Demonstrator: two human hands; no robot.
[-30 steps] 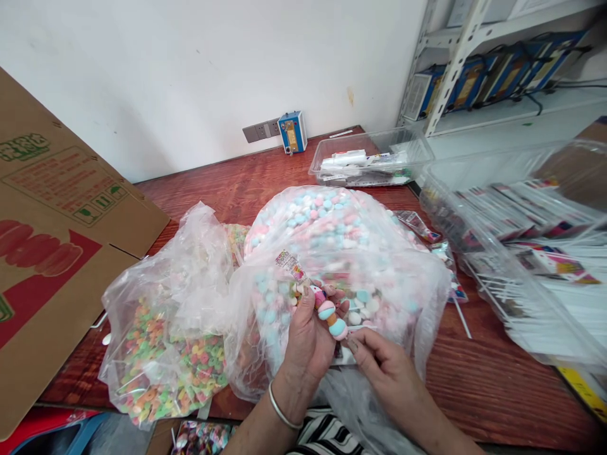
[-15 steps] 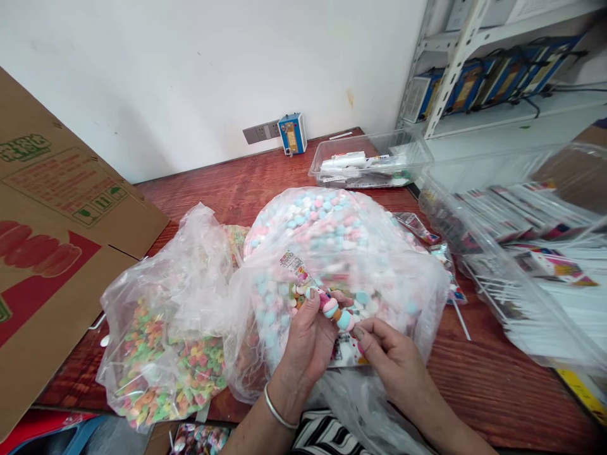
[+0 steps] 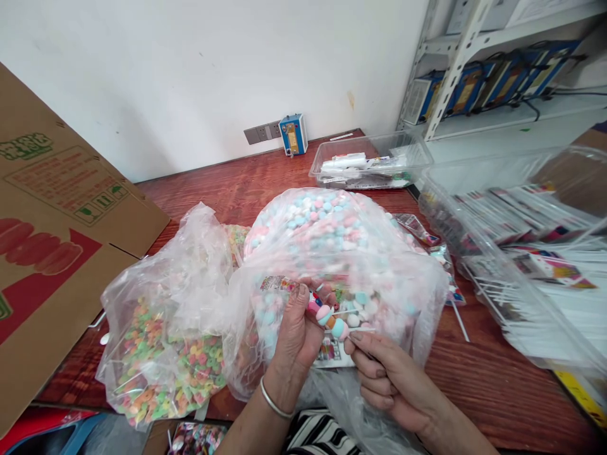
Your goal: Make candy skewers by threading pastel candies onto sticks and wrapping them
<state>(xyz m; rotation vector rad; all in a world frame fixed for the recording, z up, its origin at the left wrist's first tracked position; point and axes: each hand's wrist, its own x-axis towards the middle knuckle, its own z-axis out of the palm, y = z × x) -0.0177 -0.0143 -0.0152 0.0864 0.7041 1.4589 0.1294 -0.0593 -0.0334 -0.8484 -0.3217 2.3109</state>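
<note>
In the middle of the head view, my left hand point(image 3: 300, 328) is closed around a candy skewer point(image 3: 332, 321), a row of pink, blue and orange-brown pieces on a stick. A printed clear wrapper point(image 3: 277, 284) sticks out to the left behind my left thumb. My right hand point(image 3: 391, 373) pinches the skewer's lower end beside the last pink piece. Both hands are over the open mouth of a large clear bag point(image 3: 403, 278) of pink, blue and white candies point(image 3: 327, 218). White sticks point(image 3: 358, 329) and a printed card point(image 3: 327, 355) lie just behind and below the skewer.
A bag of colourful ring candies point(image 3: 180, 373) lies at left, beside a cardboard box point(image 3: 71, 240). At right, a clear bin point(image 3: 467, 278) holds white sticks and printed packets. A clear tray point(image 3: 370, 183) and a small blue device point(image 3: 294, 134) stand at the back. Wrapped skewers point(image 3: 448, 272) lie right of the large bag.
The skewer and both hands have shifted slightly left and down. The wrapper end has swung lower and to the left. White sticks beside the skewer now show.
</note>
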